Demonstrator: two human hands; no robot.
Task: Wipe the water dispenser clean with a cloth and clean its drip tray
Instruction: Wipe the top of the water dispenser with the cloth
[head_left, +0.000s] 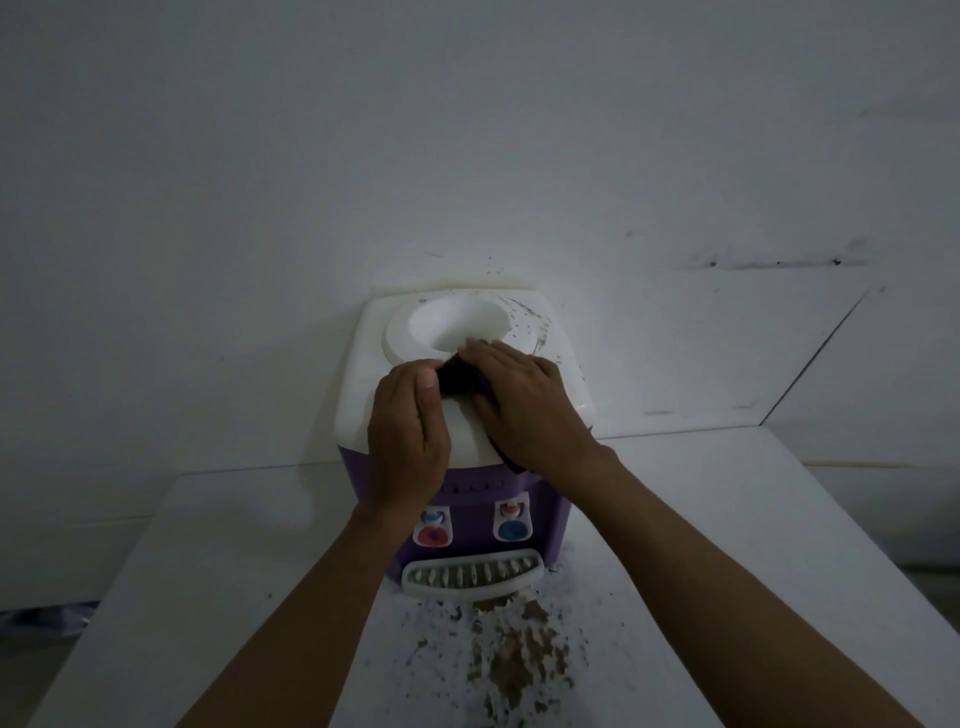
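A small water dispenser (374, 358) with a white top and purple front stands on a white table against the wall. Both hands are on its top. My right hand (524, 402) lies flat with straight fingers on a dark cloth (457, 382), pressing it beside the round bottle well (457, 322). My left hand (410, 426) pinches the cloth's left edge with thumb and curled fingers. Most of the cloth is hidden under the hands. Dark specks dot the top's right side. The white slotted drip tray (472, 574) sits at the dispenser's foot, below a red tap (432, 530) and a blue tap (513, 522).
Brown crumbs and dirt (514, 660) are scattered on the table (208, 571) in front of the drip tray. The white wall (467, 156) rises right behind the dispenser. The table's left edge drops to a dim floor at the lower left.
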